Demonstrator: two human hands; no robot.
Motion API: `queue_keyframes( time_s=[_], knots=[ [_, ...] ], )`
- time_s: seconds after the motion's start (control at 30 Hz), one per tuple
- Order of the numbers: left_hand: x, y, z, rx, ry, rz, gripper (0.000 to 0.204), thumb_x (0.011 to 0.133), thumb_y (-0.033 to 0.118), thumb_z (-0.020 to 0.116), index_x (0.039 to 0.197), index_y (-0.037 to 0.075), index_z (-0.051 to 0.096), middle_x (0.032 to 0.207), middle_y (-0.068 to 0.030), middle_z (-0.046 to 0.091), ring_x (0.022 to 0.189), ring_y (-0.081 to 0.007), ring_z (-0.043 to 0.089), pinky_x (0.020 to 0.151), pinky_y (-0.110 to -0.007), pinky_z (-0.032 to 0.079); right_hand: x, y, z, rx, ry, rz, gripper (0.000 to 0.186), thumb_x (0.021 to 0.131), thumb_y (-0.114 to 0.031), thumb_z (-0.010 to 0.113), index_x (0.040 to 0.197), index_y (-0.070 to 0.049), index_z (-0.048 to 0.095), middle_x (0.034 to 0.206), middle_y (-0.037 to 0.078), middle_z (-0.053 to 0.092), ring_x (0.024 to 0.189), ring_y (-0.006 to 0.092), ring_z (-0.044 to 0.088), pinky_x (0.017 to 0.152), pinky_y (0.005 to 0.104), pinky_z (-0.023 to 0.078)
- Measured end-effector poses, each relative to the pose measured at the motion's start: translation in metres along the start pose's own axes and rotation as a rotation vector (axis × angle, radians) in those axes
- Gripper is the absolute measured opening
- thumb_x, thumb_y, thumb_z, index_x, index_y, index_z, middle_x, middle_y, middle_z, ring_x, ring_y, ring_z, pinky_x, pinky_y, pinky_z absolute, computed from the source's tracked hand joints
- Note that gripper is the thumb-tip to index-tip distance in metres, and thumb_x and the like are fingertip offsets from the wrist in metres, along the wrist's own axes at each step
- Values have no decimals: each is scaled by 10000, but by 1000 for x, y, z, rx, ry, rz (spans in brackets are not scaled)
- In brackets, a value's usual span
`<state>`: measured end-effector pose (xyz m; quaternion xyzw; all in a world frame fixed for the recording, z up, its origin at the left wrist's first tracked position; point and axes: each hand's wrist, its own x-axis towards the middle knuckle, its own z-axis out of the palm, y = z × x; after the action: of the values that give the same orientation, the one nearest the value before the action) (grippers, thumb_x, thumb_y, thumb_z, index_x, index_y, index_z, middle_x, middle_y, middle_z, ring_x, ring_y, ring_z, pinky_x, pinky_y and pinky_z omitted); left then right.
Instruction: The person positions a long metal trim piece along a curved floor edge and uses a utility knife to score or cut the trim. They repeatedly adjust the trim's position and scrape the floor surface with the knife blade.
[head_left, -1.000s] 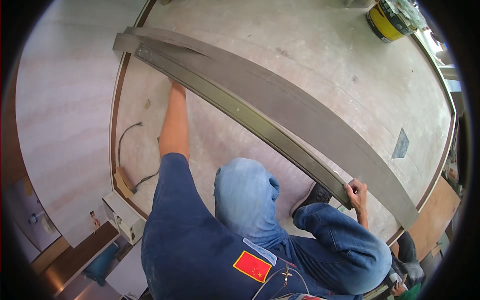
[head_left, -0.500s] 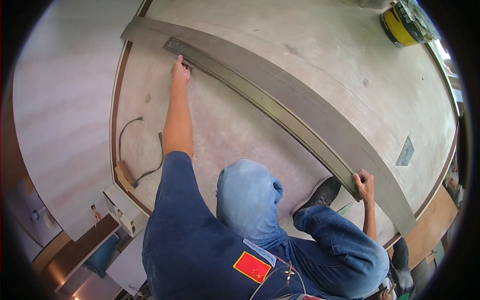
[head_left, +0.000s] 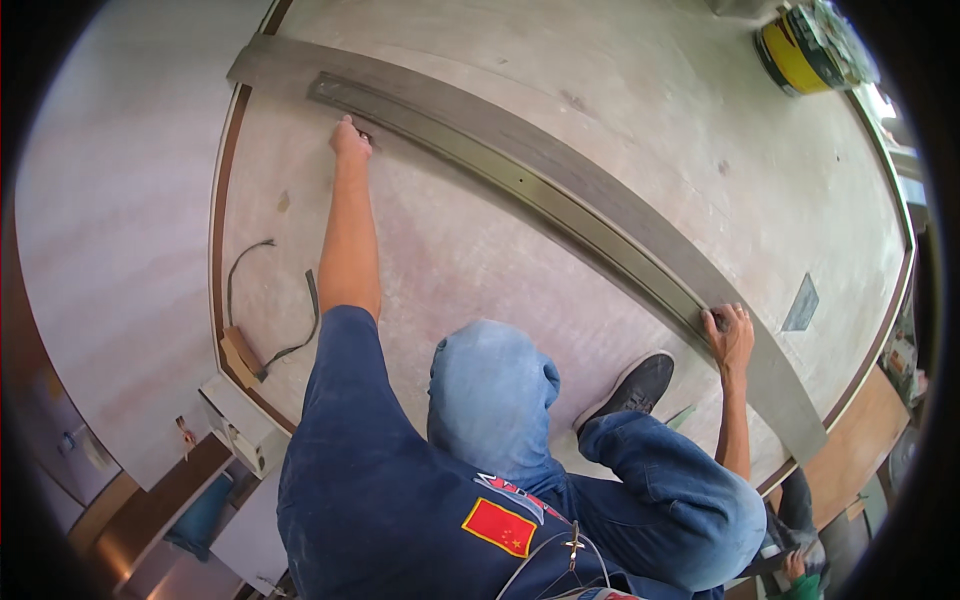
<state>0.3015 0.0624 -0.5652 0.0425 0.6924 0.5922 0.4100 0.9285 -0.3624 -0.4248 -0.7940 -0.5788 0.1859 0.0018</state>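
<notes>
A long, narrow metal rail (head_left: 521, 181) with a grooved face lies slantwise along a wider, flat grey strip (head_left: 775, 385). Near the rail's far left end is my left hand (head_left: 350, 140), its fingers curled in beside the rail's near edge. Something small and dark shows at those fingers, too small to name. At the other end, my right hand (head_left: 731, 335) grips the rail between thumb and bent fingers, over the grey strip. The underside of the rail is hidden.
A yellow and black bucket (head_left: 797, 55) stands at the far right. A dark flat piece (head_left: 801, 303) lies right of the strip. To the left are a wooden block (head_left: 241, 357) and a black cable (head_left: 296, 343). My shoe (head_left: 640, 385) rests near the rail's right end.
The rail's right end has moved up and left, closer over the grey strip. My right hand has shifted upward with it, and my left hand slightly leftward and down.
</notes>
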Motion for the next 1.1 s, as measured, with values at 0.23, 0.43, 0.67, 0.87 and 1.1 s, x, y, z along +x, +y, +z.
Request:
queue_keyframes(
  time_s=[0.23, 0.43, 0.67, 0.87, 1.1],
  knots=[
    [10, -10, -29, 351, -32, 510, 420, 872, 163, 622, 1153, -139, 542, 844, -130, 644, 725, -191, 602, 693, -312, 479, 91, -71, -39, 118, -22, -307, 280, 859, -183, 668, 1104, -66, 599, 1016, 119, 628, 894, 278, 626, 793, 385, 488],
    [-57, -13, -9, 359, -13, 667, 537, 881, 252, 655, 1201, -159, 524, 943, -142, 645, 811, -197, 599, 762, -307, 478, 235, -231, -53, 86, -271, -672, 312, 882, -216, 644, 1151, -69, 587, 1116, 142, 627, 975, 309, 643, 819, 403, 507],
    [-73, -6, -5, 379, -43, 624, 540, 927, 281, 607, 1236, -149, 502, 1082, -226, 646, 1003, -258, 623, 905, -350, 463, 315, -450, 69, 357, -11, -633, 446, 862, -266, 646, 1238, -52, 541, 1156, 191, 615, 1070, 360, 587, 889, 439, 477],
    [-68, -3, -14, 342, -53, 602, 492, 939, 235, 596, 1223, -156, 501, 889, -117, 644, 778, -157, 581, 722, -295, 469, 321, -517, 96, 480, -53, -299, 527, 786, -310, 712, 1197, -20, 555, 1085, 221, 635, 1056, 366, 594, 882, 442, 469],
    [-68, -3, 0, 395, 24, 766, 448, 954, 226, 562, 1209, -138, 512, 799, -153, 641, 702, -228, 618, 639, -332, 480, 357, -517, 101, 398, -239, -323, 446, 796, -367, 687, 1088, -36, 628, 1055, 175, 666, 1020, 346, 624, 856, 422, 482]
  ],
)
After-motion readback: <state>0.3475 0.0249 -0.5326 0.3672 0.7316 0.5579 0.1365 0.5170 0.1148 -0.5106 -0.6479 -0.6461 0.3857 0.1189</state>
